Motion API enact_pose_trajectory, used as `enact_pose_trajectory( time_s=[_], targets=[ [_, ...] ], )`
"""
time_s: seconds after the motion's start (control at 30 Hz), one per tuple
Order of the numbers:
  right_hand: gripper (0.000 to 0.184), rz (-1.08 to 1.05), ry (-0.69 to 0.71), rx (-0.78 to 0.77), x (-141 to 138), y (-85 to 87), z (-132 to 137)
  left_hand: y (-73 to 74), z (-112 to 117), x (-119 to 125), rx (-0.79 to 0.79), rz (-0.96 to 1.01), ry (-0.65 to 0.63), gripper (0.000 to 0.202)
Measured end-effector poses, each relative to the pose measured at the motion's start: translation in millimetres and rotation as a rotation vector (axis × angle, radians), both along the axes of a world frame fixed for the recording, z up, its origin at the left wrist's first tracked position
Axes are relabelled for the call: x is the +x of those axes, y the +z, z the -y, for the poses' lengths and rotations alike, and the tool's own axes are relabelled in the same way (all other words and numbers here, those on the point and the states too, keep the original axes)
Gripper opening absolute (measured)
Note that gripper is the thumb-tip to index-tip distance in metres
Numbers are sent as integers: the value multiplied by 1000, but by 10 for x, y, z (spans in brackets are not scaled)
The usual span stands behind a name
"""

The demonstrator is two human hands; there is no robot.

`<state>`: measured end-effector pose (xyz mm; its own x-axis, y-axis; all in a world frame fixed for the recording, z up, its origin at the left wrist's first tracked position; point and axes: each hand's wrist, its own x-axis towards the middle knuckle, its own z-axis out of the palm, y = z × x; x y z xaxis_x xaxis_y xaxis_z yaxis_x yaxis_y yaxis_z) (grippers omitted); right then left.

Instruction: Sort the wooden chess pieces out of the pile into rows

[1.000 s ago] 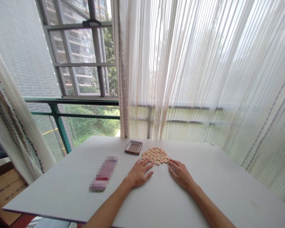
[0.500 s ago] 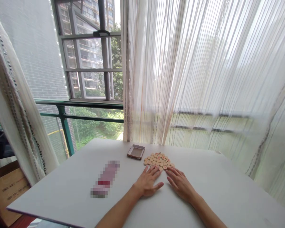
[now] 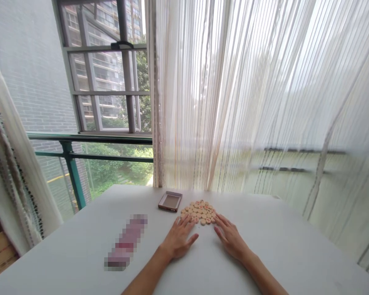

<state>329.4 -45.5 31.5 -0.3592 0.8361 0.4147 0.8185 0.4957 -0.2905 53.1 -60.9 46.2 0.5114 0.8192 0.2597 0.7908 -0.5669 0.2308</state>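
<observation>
Several round wooden game pieces (image 3: 199, 211) with red marks lie flat in a tight cluster on a white table (image 3: 283, 250). My left hand (image 3: 178, 238) rests palm down just before the cluster's left side, fingers spread, fingertips touching the nearest pieces. My right hand (image 3: 230, 237) lies flat at the cluster's right front, fingers stretched toward the pieces. Neither hand holds anything.
A small shallow brown box (image 3: 170, 201) sits just left of the pieces. A long pinkish blurred object (image 3: 126, 241) lies further left. Sheer curtains (image 3: 249, 94) hang behind the table's far edge, and a window with a green railing (image 3: 70, 164) is at the left.
Both hands have stayed flat at the near side of the pieces, shifting only slightly. The camera view has swayed a little.
</observation>
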Motion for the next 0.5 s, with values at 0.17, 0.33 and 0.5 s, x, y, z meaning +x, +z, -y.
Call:
enact_pose_trajectory(
  time_s=[0.17, 0.33, 0.5],
  targets=[
    [53, -64, -72, -103, 66, 39, -355, -95, -86, -133, 12, 6, 49, 59],
    [52, -2, -31, -162, 77, 2, -553, -119, -65, -96, 12, 10, 86, 57],
    [55, -5, -135, -136, 297, -119, -621, -67, -38, -74, -42, -3, 96, 61]
  ],
)
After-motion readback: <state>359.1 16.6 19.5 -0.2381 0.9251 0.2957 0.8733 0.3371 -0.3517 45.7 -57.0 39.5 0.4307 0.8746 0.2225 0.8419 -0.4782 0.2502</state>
